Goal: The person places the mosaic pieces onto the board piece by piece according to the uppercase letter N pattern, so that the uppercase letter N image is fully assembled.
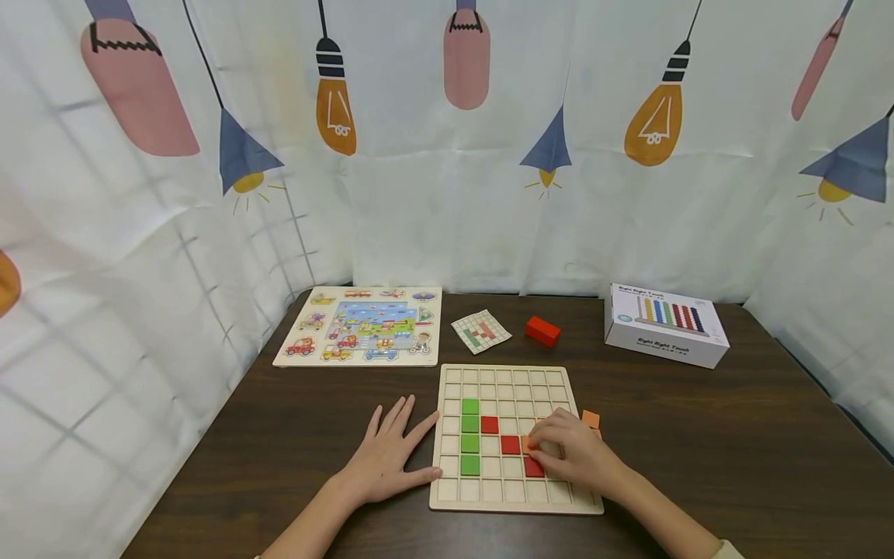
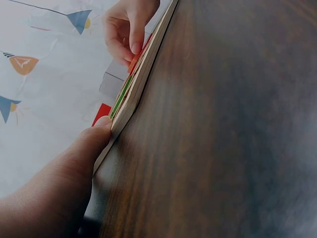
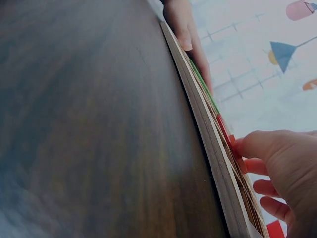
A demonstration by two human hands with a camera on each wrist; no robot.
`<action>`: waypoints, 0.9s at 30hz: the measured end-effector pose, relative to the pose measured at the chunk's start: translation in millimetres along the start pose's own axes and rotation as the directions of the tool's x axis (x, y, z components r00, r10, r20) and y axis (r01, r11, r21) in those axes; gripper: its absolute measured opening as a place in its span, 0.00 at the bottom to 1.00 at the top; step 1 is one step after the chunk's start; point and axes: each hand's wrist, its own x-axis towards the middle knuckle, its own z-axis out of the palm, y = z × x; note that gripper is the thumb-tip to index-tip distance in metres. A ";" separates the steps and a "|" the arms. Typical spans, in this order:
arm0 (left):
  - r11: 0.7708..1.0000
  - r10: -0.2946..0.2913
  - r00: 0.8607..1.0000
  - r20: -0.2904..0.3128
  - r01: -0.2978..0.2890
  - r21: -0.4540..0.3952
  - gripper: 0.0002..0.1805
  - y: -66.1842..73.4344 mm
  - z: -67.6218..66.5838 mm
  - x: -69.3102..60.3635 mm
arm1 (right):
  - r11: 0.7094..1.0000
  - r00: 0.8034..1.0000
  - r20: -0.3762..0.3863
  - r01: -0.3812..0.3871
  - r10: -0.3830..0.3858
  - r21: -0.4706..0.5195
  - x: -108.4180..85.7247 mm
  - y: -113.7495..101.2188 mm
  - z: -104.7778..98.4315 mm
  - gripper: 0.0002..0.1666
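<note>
A wooden grid board [image 1: 513, 491] lies flat on the table. One column of it holds several green square tiles [image 1: 470, 443], and a few red square tiles [image 1: 511, 445] step diagonally down to the right. Between thumb and fingers my right hand [image 1: 573, 450] pinches an orange square tile [image 1: 527, 445] at a cell beside the middle red one; the right wrist view shows this orange tile [image 3: 233, 139] at the thumb tip. My left hand [image 1: 386, 454] rests with fingers spread, its thumb and forefinger touching the board's left edge. Part of the board is hidden under my right hand.
Loose orange tiles [image 1: 590, 419] lie at the board's right edge, partly behind my right hand. Behind the board are a pattern card [image 1: 482, 331], a red block [image 1: 542, 331] and a picture puzzle [image 1: 307, 322]. A white box [image 1: 663, 334] stands at the back right.
</note>
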 end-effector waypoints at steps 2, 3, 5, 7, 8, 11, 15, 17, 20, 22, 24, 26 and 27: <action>1.000 0.001 1.000 -0.001 -0.001 0.002 0.45 -0.2 0.7 0.2 | 1.000 1.000 0.004 -0.003 0.003 0.006 -0.4 0.4 0.4 0.09; 1.000 0.001 1.000 -0.001 -0.001 0.003 0.45 -0.3 1.0 0.3 | 1.000 1.000 0.003 -0.002 0.001 0.007 -0.6 0.5 0.5 0.09; 1.000 0.002 1.000 -0.002 -0.002 0.001 0.45 -0.3 1.3 0.4 | 1.000 1.000 0.001 -0.001 0.001 0.004 -0.8 0.9 1.0 0.09; 1.000 0.003 1.000 -0.005 -0.003 0.000 0.45 -0.3 1.3 0.4 | 1.000 1.000 -0.004 0.003 -0.003 0.001 -0.7 1.0 1.6 0.09; 1.000 0.003 1.000 -0.004 -0.003 0.000 0.45 -0.3 1.2 0.3 | 1.000 1.000 -0.008 0.009 -0.009 0.002 -0.5 1.1 1.8 0.09; 1.000 0.002 1.000 -0.002 -0.002 -0.002 0.45 -0.2 0.5 0.1 | 1.000 1.000 -0.013 0.018 -0.018 -0.001 -0.3 1.5 3.1 0.10; 1.000 0.002 1.000 -0.003 -0.002 -0.005 0.45 0.1 -0.3 -0.1 | 1.000 1.000 -0.007 0.001 -0.001 -0.002 -1.0 1.5 3.6 0.10; 1.000 0.003 1.000 -0.004 -0.003 -0.006 0.45 0.4 -0.5 -0.2 | 1.000 1.000 -0.003 -0.011 0.011 -0.001 -1.5 1.2 3.6 0.10; 1.000 0.002 1.000 -0.004 -0.002 -0.006 0.45 0.9 -1.1 -0.5 | 1.000 1.000 -0.003 -0.009 0.009 0.000 -1.8 0.8 3.3 0.10; 1.000 0.003 1.000 -0.005 -0.003 -0.007 0.45 1.0 -1.0 -0.6 | 1.000 1.000 -0.004 -0.007 0.007 0.000 -1.9 0.7 3.5 0.10; 1.000 0.003 1.000 -0.006 -0.003 -0.005 0.45 0.8 -0.7 -0.5 | 1.000 1.000 -0.006 -0.004 0.004 0.001 -2.0 0.5 3.6 0.10; 1.000 0.004 1.000 -0.008 -0.004 -0.002 0.45 0.4 -0.3 -0.3 | 1.000 1.000 -0.009 -0.005 0.005 0.000 -2.2 0.4 3.6 0.10; 1.000 0.005 1.000 -0.010 -0.005 -0.002 0.45 0.2 0.1 -0.2 | 1.000 1.000 -0.010 -0.005 0.005 -0.001 -2.2 0.4 3.6 0.10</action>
